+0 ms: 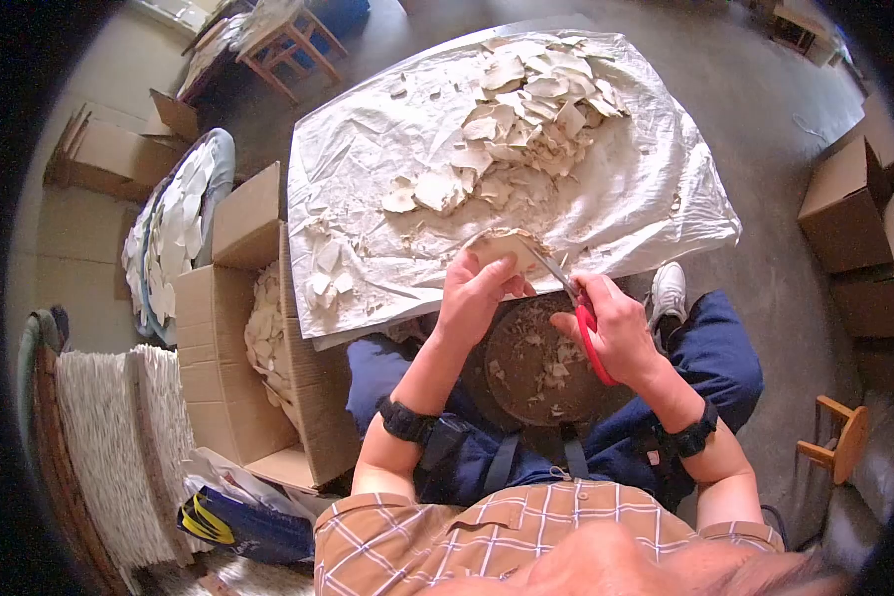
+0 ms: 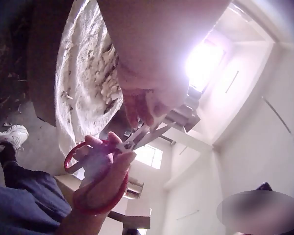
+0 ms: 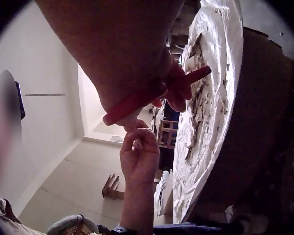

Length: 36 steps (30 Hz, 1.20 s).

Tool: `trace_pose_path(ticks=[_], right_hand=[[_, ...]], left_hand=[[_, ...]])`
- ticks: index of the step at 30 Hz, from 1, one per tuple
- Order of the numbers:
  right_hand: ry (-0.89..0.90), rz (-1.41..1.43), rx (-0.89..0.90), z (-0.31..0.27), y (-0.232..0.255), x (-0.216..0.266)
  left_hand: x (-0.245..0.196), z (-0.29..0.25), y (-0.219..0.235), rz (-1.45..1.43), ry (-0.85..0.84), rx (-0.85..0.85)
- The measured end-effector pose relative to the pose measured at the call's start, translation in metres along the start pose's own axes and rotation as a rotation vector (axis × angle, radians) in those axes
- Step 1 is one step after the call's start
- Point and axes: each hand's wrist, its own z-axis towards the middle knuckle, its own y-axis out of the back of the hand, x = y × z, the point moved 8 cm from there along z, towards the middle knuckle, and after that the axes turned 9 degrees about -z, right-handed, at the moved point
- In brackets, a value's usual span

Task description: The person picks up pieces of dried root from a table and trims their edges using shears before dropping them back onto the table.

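Note:
My left hand (image 1: 475,298) pinches a flat, pale, rounded piece (image 1: 507,244) with a rough brownish edge, thumb on its upper face. Red-handled scissors (image 1: 588,333) are gripped in my right hand (image 1: 618,323). Their blades lie along the right edge of the piece. In the left wrist view the scissors' blades (image 2: 149,138) stand spread apart near the left fingertips. The right wrist view shows the left hand (image 3: 139,156) beyond the red handle (image 3: 132,105), with the piece mostly hidden. Both hands are above the near edge of a white-covered table (image 1: 368,149).
A heap of similar pale pieces (image 1: 536,109) lies on the cover, with smaller scraps (image 1: 330,273) at left. Between the legs stands a round brown container (image 1: 512,372) with trimmings. An open cardboard box (image 1: 209,348) holds pieces at left. Cartons (image 1: 844,209) and a small wooden stool (image 1: 849,442) stand right.

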Motion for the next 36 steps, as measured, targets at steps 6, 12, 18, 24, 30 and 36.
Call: trace_pose_path(ticks=[6, 12, 18, 24, 30, 36], right_hand=[[-0.003, -0.018, -0.004, 0.000, 0.000, 0.000], [-0.041, -0.068, -0.067, 0.003, 0.005, -0.005], [-0.063, -0.052, -0.031, 0.004, 0.000, -0.006], [-0.054, -0.051, -0.024, 0.003, -0.003, -0.006], [-0.019, -0.084, -0.041, 0.002, -0.003, -0.002], [-0.017, -0.014, 0.018, 0.001, -0.007, -0.001]], left_hand=[[-0.001, -0.001, 0.004, -0.010, -0.008, -0.049], [-0.030, -0.002, 0.025, 0.166, -0.298, -0.305], [-0.038, -0.009, 0.009, 0.672, -0.432, -0.266], [-0.014, 0.001, 0.004, 0.283, -0.142, -0.066], [-0.005, 0.001, 0.003, 0.132, -0.023, -0.022], [-0.007, 0.000, 0.008, 0.141, 0.028, -0.007]])
